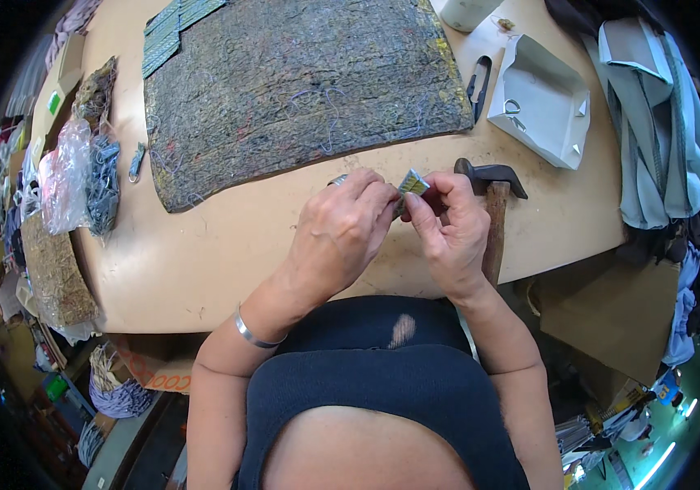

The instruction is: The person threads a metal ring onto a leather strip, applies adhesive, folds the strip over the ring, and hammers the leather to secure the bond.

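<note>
Both hands meet above the table's near middle, around a small folded piece of green and yellow patterned fabric (pixel 413 183). My left hand (pixel 342 224) has its fingers closed at the left end of the piece; the fingertips partly hide it. From the other side my right hand (pixel 454 229) pinches it between thumb and fingers. Just beyond the hands lies a large, dark, mottled textile mat (pixel 301 90) with loose threads on it. Right beside my right hand rests a hammer (pixel 494 220) with a dark metal head and a wooden handle.
At the far right stands a white open box (pixel 539 106) holding small metal rings. Thread snips (pixel 479 86) lie beside it. Grey fabric strips (pixel 652 131) hang at the right. Teal woven strips (pixel 162 41) overlap the mat's far left corner. Plastic bags (pixel 66 184) crowd the left edge.
</note>
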Demonstrator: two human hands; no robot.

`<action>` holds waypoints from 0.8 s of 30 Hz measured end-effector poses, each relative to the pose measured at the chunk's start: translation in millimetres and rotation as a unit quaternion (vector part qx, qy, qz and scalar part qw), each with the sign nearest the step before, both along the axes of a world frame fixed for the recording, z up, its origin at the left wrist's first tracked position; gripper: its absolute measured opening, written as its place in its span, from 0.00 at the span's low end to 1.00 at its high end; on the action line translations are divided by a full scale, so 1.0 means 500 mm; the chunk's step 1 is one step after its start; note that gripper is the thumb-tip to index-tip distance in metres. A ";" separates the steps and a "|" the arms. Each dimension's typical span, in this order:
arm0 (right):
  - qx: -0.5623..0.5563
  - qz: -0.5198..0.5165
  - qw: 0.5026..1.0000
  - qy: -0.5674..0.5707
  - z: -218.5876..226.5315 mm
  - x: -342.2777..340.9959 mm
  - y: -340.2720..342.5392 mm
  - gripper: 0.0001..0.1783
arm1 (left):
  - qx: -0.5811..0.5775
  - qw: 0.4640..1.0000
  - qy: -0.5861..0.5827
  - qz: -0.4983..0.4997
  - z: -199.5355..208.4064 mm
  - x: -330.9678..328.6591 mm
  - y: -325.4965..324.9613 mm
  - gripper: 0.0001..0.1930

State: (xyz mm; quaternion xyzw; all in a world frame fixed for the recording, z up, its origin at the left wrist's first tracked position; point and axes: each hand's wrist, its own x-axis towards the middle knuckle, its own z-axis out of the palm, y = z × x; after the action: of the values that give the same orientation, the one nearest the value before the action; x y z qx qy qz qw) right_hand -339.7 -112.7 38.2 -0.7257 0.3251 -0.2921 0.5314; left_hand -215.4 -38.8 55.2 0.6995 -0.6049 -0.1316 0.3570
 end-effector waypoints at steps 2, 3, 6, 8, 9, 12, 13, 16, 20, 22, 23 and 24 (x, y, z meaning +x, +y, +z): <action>-0.017 0.001 1.000 -0.003 -0.002 0.002 -0.001 0.08 | 0.021 0.998 -0.062 0.000 0.007 -0.009 -0.003 0.07; -0.026 0.003 1.000 -0.005 -0.003 0.004 0.000 0.08 | 0.031 0.995 -0.094 0.002 0.009 -0.013 -0.003 0.08; 0.039 -0.008 0.999 0.002 0.010 0.007 -0.005 0.08 | 0.006 0.994 -0.111 0.002 0.002 -0.015 -0.005 0.09; 0.053 -0.008 0.999 -0.005 0.012 0.008 -0.006 0.07 | -0.037 0.992 -0.116 0.015 -0.012 -0.014 -0.009 0.06; 0.061 -0.007 0.998 -0.010 0.011 0.008 -0.007 0.07 | -0.058 0.991 -0.119 0.022 -0.017 -0.013 -0.011 0.05; 0.049 0.000 0.999 -0.004 0.012 0.009 -0.012 0.06 | -0.071 0.991 -0.107 0.038 -0.019 -0.011 -0.012 0.05; 0.052 0.000 0.999 0.000 0.010 0.009 -0.012 0.06 | -0.069 0.991 -0.098 0.054 -0.018 -0.007 -0.012 0.05; 0.074 -0.003 0.997 0.010 0.009 0.007 -0.012 0.06 | -0.065 0.992 -0.062 0.088 -0.010 0.014 -0.009 0.05; 0.132 -0.003 0.991 0.005 0.011 0.004 -0.013 0.07 | -0.056 0.994 0.041 0.087 0.004 0.026 -0.004 0.06; 0.152 0.019 0.988 0.012 0.011 0.004 -0.012 0.07 | -0.060 0.992 0.074 0.083 0.010 0.025 0.000 0.06; 0.160 0.039 0.986 0.023 0.012 0.003 -0.012 0.07 | -0.059 0.992 0.075 0.083 0.008 0.026 0.001 0.06; 0.166 0.058 0.984 0.034 0.013 0.001 -0.012 0.08 | -0.060 0.992 0.074 0.084 0.005 0.028 0.001 0.06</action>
State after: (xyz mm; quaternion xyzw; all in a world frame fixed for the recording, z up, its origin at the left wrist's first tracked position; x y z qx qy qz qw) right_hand -339.2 -118.8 44.8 -0.6544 0.3441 -0.1775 0.6495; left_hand -201.4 -38.3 57.7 0.7132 -0.5227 -0.1159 0.4524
